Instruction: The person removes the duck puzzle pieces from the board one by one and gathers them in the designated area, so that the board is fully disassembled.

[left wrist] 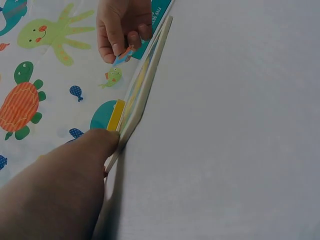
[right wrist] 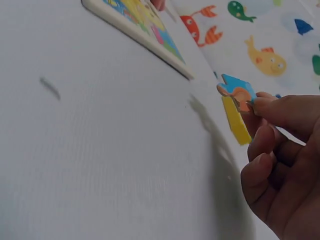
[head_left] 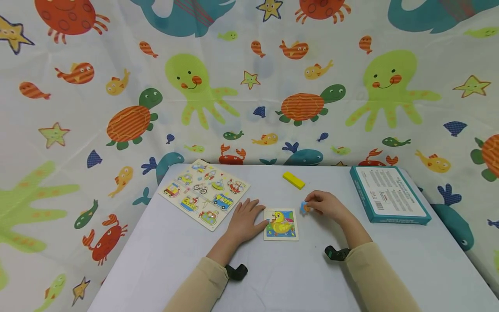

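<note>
A small square duck puzzle (head_left: 281,225) with a pale wooden border lies on the white table. My left hand (head_left: 244,221) rests flat at its left side, fingers spread, with the thumb against the puzzle's edge. To the right of the puzzle, my right hand (head_left: 329,206) pinches a blue and orange puzzle piece (right wrist: 237,90) between thumb and fingertips, held above the table. The left wrist view catches the same piece (left wrist: 123,56) tilted in the right fingers, beyond the puzzle's thin edge (left wrist: 145,92).
A wooden vehicle puzzle board (head_left: 202,200) lies at the back left, close to the left fingertips. A yellow block (head_left: 294,180) sits behind the duck puzzle. At the back right lies a teal and white box (head_left: 390,193). Sea-animal cloth (head_left: 249,99) hangs behind the table.
</note>
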`<state>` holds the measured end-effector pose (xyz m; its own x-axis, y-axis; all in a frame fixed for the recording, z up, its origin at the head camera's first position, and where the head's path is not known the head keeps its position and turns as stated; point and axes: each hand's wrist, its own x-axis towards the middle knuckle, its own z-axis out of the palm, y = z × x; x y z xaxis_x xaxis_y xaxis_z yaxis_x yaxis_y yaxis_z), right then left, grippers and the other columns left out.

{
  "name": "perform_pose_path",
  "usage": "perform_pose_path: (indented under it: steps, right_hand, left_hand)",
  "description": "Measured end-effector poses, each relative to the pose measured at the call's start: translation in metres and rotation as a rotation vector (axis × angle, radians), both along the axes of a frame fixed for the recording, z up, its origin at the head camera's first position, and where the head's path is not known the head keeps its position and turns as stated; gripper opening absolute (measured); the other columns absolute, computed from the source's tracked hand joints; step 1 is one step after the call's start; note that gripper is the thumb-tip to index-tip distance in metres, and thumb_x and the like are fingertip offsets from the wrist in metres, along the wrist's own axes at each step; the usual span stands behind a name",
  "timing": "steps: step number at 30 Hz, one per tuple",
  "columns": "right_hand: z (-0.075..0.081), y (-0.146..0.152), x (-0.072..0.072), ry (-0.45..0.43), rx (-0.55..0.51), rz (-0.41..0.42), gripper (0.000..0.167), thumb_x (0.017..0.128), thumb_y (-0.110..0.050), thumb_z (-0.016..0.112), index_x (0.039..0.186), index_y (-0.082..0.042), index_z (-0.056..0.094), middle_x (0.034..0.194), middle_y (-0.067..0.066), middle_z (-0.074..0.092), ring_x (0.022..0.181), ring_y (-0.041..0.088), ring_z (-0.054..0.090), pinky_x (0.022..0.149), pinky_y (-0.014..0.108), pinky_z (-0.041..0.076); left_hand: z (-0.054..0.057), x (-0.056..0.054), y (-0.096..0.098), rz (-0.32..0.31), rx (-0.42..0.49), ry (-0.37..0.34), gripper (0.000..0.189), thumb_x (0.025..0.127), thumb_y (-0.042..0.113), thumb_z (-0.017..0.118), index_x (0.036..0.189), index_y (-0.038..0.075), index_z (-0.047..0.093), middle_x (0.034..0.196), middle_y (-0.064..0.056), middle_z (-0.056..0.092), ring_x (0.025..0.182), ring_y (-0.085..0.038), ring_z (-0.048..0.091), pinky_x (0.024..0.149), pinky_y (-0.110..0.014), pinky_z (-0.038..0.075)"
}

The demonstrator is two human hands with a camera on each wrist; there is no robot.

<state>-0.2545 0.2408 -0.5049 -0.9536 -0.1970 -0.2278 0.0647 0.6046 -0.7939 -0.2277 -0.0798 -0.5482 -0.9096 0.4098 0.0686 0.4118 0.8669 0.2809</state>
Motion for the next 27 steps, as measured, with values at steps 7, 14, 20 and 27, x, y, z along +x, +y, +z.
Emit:
perform_pose_path:
  steps: [7,14,20,27]
  right_hand:
    - [-0.006,0.011,0.001,-0.022,0.044,-0.032,0.018,0.097,-0.024,0.063,0.11,-0.012,0.066,0.086,0.005,0.062,0.067,0.02,0.051,0.06,0.026,0.043]
    - [-0.011,0.011,0.001,-0.043,0.052,-0.035,0.016,0.097,-0.02,0.062,0.109,-0.011,0.066,0.087,0.004,0.061,0.068,0.019,0.052,0.061,0.026,0.044]
    - [-0.015,0.011,0.0,-0.024,0.051,-0.014,0.015,0.097,-0.019,0.062,0.109,-0.011,0.066,0.088,0.005,0.061,0.07,0.02,0.052,0.062,0.027,0.044]
    - [-0.017,0.008,0.001,0.013,0.078,-0.005,0.014,0.097,-0.018,0.061,0.108,-0.011,0.066,0.091,0.005,0.061,0.074,0.02,0.053,0.064,0.028,0.046]
  left_hand:
    - [0.001,0.0,0.0,-0.003,0.006,0.001,0.058,0.095,0.061,0.049,0.143,0.028,0.05,0.157,-0.002,0.038,0.151,-0.031,0.023,0.124,-0.053,0.015]
    - [0.0,0.0,0.0,-0.003,-0.003,0.007,0.058,0.095,0.062,0.049,0.143,0.029,0.05,0.157,-0.002,0.038,0.151,-0.031,0.023,0.124,-0.053,0.015]
    - [0.0,0.0,0.0,-0.001,0.0,-0.001,0.059,0.095,0.063,0.049,0.143,0.029,0.05,0.158,-0.001,0.038,0.152,-0.031,0.023,0.124,-0.053,0.015]
    - [-0.001,0.0,-0.001,-0.007,0.002,0.009,0.059,0.095,0.063,0.048,0.143,0.029,0.051,0.157,-0.001,0.039,0.151,-0.031,0.024,0.124,-0.053,0.016]
